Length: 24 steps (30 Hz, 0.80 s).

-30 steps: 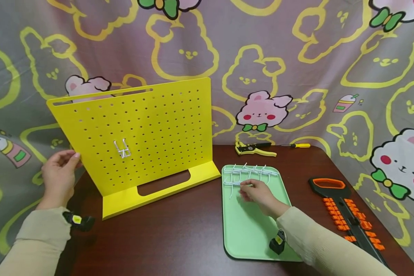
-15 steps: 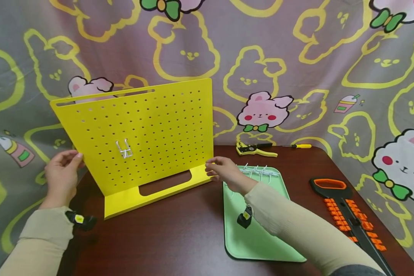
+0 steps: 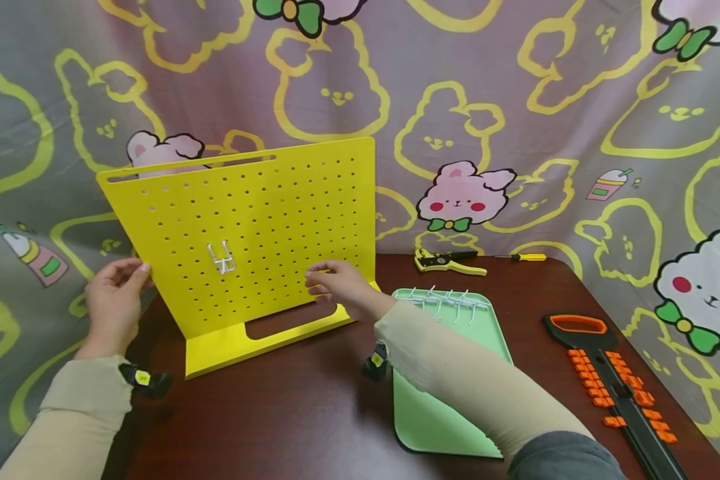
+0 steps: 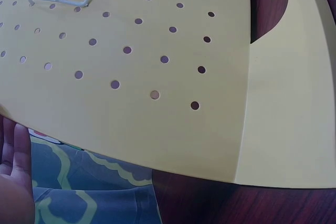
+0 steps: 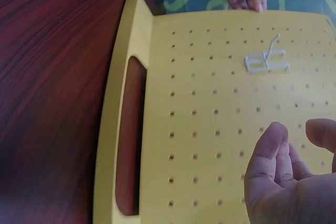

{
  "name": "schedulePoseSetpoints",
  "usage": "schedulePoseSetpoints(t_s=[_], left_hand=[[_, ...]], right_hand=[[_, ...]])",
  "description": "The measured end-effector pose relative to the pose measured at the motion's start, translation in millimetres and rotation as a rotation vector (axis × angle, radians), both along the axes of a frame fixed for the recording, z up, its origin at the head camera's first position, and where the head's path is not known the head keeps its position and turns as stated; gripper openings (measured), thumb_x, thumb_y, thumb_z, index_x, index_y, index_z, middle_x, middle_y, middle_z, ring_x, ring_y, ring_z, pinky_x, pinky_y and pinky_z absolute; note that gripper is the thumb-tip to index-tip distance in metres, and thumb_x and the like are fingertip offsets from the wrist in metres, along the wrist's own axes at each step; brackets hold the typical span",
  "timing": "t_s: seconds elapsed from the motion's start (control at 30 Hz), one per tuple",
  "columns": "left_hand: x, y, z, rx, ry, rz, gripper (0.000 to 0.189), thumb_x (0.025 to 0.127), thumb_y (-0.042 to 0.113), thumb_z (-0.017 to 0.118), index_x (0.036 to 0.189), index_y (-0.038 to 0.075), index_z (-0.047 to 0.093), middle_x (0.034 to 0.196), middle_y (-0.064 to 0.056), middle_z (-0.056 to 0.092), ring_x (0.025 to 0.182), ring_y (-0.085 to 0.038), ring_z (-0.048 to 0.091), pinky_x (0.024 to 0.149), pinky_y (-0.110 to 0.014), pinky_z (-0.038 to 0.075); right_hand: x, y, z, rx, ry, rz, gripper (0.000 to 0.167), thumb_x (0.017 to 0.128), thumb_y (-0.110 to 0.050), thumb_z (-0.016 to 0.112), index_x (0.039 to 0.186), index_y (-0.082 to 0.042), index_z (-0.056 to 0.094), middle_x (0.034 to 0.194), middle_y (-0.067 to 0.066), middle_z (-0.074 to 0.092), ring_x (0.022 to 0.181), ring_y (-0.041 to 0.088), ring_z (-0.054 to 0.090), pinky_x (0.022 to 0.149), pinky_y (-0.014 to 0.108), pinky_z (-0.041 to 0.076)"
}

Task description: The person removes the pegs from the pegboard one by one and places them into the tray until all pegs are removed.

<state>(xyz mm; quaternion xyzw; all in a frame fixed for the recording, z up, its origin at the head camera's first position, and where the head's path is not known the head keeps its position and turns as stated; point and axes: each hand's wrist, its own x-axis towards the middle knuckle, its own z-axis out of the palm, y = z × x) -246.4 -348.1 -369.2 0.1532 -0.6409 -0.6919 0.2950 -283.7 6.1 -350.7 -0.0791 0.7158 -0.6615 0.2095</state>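
A yellow pegboard [image 3: 258,227] stands upright on its foot, and one white wire hook [image 3: 222,259] hangs on its left half. At the board's left edge my left hand [image 3: 115,300] holds on, thumb at the edge and fingers partly behind it. My right hand [image 3: 345,288] hovers before the lower right of the board. In the right wrist view its thumb and fingers [image 5: 270,150] are apart, loosely bent, with nothing between them. Several more white wire hooks [image 3: 450,300] lie at the far end of a green tray [image 3: 414,417], partly hidden by my right sleeve.
Behind the tray lie a yellow-and-black wire stripper [image 3: 450,262] and a yellow-handled screwdriver [image 3: 528,257]. At the right is a black tool [image 3: 612,380] with orange clips along both sides. A patterned curtain [image 3: 336,73] hangs behind the dark wooden table [image 3: 276,427].
My right hand has moved left, from over the hooks on the tray to in front of the pegboard. My left hand has stayed at the board's left edge.
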Motion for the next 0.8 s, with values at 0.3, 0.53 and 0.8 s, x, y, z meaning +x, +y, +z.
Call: schedulePoseSetpoints(t_s=[0.3,0.53,0.8], left_hand=[[0.1,0.2,0.5,-0.015,-0.026,0.008,0.015,0.100,0.002,0.066,0.095,0.016,0.069,0.091,0.002,0.061,0.081,-0.012,0.058,0.068,-0.010,0.053],[-1.6,1.4,-1.3,-0.018,-0.024,0.002,0.015,0.100,0.002,0.066,0.096,0.016,0.069,0.091,0.002,0.061,0.081,-0.011,0.058,0.068,-0.010,0.053],[0.1,0.1,-1.4,-0.037,-0.034,0.005,0.014,0.100,0.004,0.066,0.097,0.018,0.068,0.093,0.002,0.061,0.082,-0.010,0.058,0.070,-0.009,0.053]], right_hand=[[0.0,-46,8.4,-0.074,-0.038,0.033,0.029,0.105,-0.017,0.063,0.129,-0.001,0.063,0.125,0.021,0.067,0.121,0.040,0.062,0.096,0.042,0.057],[1.7,-70,10.0,-0.139,-0.071,0.039,0.028,0.105,-0.015,0.064,0.128,-0.001,0.063,0.120,0.017,0.069,0.117,0.036,0.064,0.095,0.040,0.057],[2.3,-90,5.9,-0.194,-0.135,0.012,0.027,0.104,-0.015,0.064,0.128,-0.002,0.062,0.118,0.015,0.070,0.121,0.037,0.064,0.092,0.037,0.059]])
